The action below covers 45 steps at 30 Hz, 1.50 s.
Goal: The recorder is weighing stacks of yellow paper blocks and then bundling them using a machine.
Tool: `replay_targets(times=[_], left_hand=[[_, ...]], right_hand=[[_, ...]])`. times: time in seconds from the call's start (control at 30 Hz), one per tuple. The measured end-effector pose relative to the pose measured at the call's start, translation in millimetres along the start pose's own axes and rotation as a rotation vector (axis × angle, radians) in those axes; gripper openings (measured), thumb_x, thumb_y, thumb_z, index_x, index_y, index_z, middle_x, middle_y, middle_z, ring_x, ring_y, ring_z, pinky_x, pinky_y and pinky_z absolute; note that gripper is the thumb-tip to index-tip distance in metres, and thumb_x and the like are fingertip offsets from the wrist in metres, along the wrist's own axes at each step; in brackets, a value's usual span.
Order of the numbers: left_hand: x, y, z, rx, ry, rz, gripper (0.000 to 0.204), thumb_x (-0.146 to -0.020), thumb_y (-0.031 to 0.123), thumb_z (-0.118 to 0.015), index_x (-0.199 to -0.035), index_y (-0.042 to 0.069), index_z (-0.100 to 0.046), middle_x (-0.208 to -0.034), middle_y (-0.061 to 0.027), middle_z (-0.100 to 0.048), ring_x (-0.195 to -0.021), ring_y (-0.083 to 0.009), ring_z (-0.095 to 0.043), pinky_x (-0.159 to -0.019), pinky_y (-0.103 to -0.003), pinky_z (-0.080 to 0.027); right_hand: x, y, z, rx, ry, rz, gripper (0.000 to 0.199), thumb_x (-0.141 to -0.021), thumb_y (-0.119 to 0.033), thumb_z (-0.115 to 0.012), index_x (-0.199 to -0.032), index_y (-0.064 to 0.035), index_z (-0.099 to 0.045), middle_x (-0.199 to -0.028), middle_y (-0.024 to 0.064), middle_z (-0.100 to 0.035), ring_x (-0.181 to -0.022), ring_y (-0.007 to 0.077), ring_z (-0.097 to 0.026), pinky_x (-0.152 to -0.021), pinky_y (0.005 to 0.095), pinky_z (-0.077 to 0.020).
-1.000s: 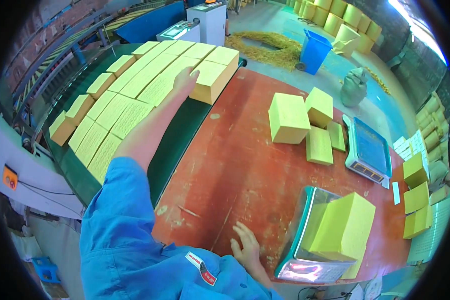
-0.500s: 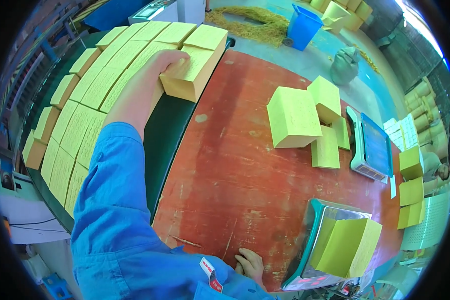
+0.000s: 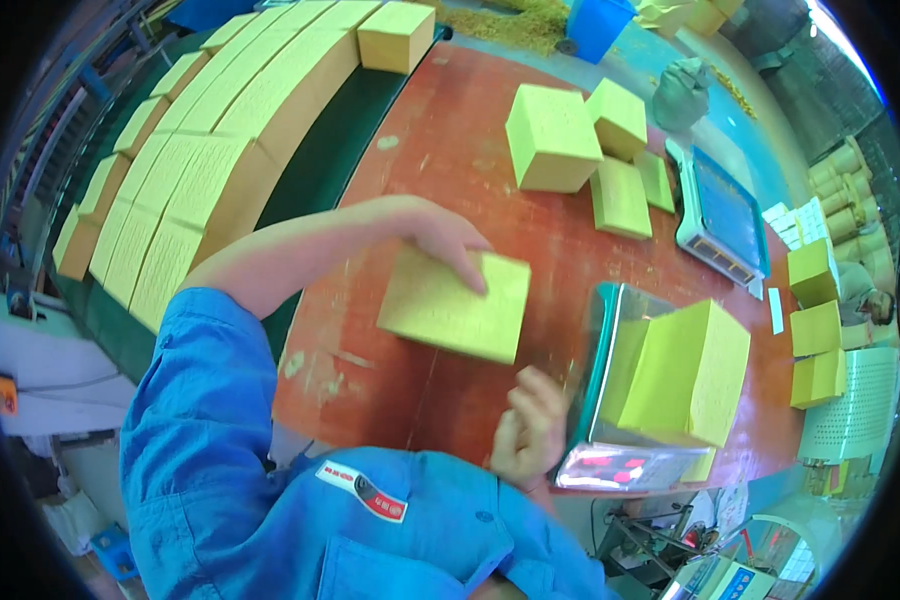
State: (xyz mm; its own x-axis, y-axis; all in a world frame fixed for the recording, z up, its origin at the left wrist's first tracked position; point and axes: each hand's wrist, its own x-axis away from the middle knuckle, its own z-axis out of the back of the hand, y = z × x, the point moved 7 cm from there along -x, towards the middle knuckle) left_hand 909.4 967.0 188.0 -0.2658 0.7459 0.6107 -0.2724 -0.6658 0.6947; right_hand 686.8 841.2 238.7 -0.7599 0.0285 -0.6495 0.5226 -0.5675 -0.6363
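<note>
My left hand (image 3: pixel 442 236) grips a flat yellow block (image 3: pixel 456 304) by its far edge and holds it just above the red table (image 3: pixel 440 150), in front of my chest. My right hand (image 3: pixel 530 430) is raised off the table with fingers loosely curled, holding nothing, close to the left side of a metal weighing scale (image 3: pixel 610 420). A tall yellow block stack (image 3: pixel 690 370) stands on the scale's pan.
Rows of yellow blocks (image 3: pixel 220 130) lie on the green conveyor (image 3: pixel 315 170) at left. More yellow blocks (image 3: pixel 555 135) and a second scale (image 3: pixel 720 215) sit at the table's far right. A blue bin (image 3: pixel 598 22) stands beyond. Several blocks (image 3: pixel 815 320) are stacked at right.
My left hand has pulled a yellow block off the conveyor and brought it back toward me over the table. My right hand has lifted off the table edge.
</note>
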Motion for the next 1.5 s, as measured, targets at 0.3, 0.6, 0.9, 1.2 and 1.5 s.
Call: replay_targets(times=[0.3,0.6,0.9,1.2,1.5], left_hand=[[122.5,77.1,-129.3,0.154,1.136,-0.226,0.07,-0.09,0.039,-0.063,-0.143,0.001,-0.038,-0.144,-0.0188,-0.045,-0.133,-0.0304,-0.044,-0.109,-0.042,-0.034],[99.6,45.6,-399.0,1.673,1.556,0.089,0.076,-0.093,0.051,-0.053,-0.152,0.016,-0.022,-0.154,-0.0099,-0.03,-0.139,-0.0279,-0.034,-0.109,-0.046,-0.032],[83.3,53.4,-375.3,1.602,1.384,-0.359,0.065,-0.094,0.032,-0.058,-0.148,0.013,-0.027,-0.143,-0.008,-0.044,-0.13,-0.0218,-0.046,-0.104,-0.039,-0.041],[87.3,60.7,-427.3,1.633,1.3,-0.39,0.055,-0.097,0.033,-0.051,-0.14,0.001,-0.041,-0.136,-0.0129,-0.054,-0.124,-0.0235,-0.054,-0.103,-0.037,-0.043],[92.4,177.4,-276.2,1.187,0.961,-0.627,0.061,-0.097,0.037,-0.047,-0.142,-0.003,-0.038,-0.134,-0.017,-0.055,-0.121,-0.0226,-0.057,-0.098,-0.037,-0.048]], right_hand=[[45.2,44.3,30.3,-0.13,-0.594,-0.417,0.05,-0.087,-0.021,-0.064,-0.13,0.0004,-0.051,-0.124,0.0247,-0.057,-0.116,0.0356,-0.056,-0.095,0.0419,-0.0464],[89.5,8.9,47.9,-0.147,-0.647,-0.198,0.061,-0.085,-0.029,-0.065,-0.136,-0.0022,-0.045,-0.118,0.0219,-0.057,-0.108,0.0356,-0.059,-0.091,0.0424,-0.0474],[113.5,2.5,56.9,-0.381,-0.635,-0.279,0.06,-0.086,-0.026,-0.068,-0.136,-0.0011,-0.045,-0.116,0.0194,-0.057,-0.1,0.0311,-0.062,-0.082,0.0402,-0.0519],[210.0,73.4,75.1,-0.576,-0.623,-0.791,0.037,-0.096,-0.033,-0.055,-0.108,0.0006,-0.064,-0.087,0.0151,-0.068,-0.083,0.0202,-0.067,-0.074,0.0355,-0.0516],[59.4,16.2,190.6,-0.839,-0.49,-0.715,0.052,-0.098,-0.029,-0.054,-0.139,0.0002,-0.043,-0.109,0.0081,-0.063,-0.084,0.0151,-0.063,-0.066,0.0295,-0.0542]])
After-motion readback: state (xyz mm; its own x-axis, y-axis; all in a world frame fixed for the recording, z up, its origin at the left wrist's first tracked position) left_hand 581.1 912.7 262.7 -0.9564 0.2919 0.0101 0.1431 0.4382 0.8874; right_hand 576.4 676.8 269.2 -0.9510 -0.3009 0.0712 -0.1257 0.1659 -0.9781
